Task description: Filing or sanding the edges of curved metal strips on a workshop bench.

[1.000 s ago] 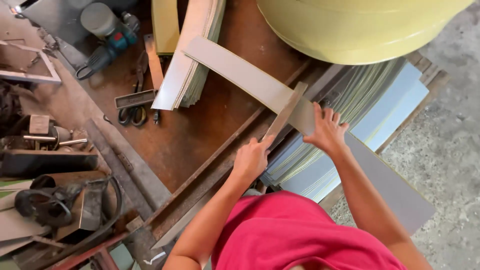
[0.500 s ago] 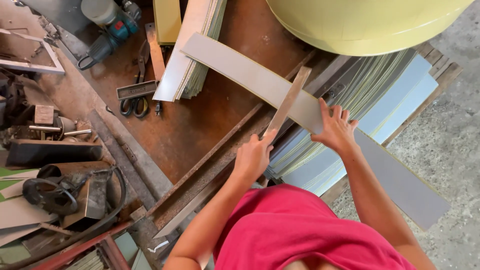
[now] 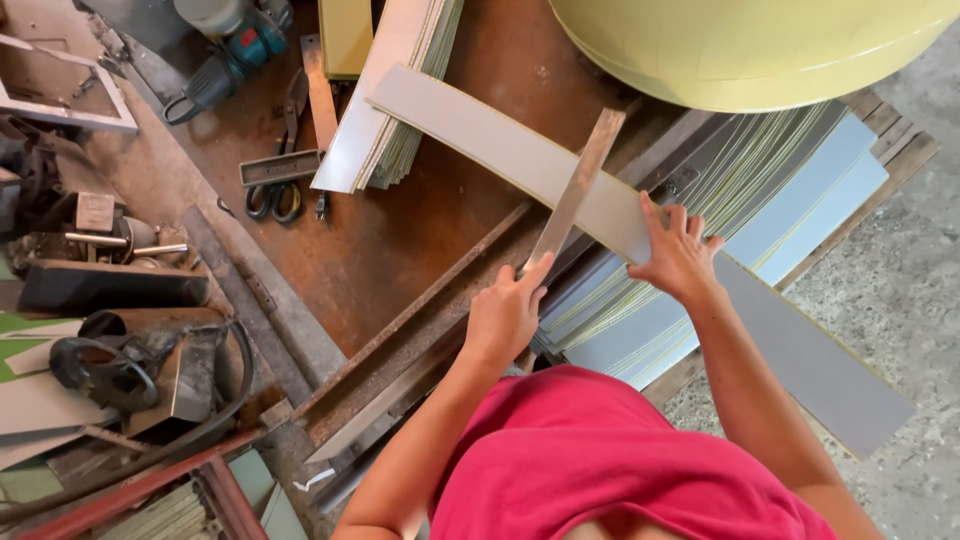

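The long, gently curved grey sheet strip with a pale yellow edge [image 3: 500, 150] lies slanted across the rusty brown metal desk [image 3: 400, 250]. The right hand [image 3: 678, 255] presses flat on the strip, fingers spread. The left hand [image 3: 505, 318] is closed around the near end of a narrow flat metal bar [image 3: 578, 190], laid crosswise over the strip just left of the right hand. No cut or mark shows on the strip, so the work looks to be in its positioning stage. Beneath the strip sits a stack of similar grey sheets [image 3: 760, 200].
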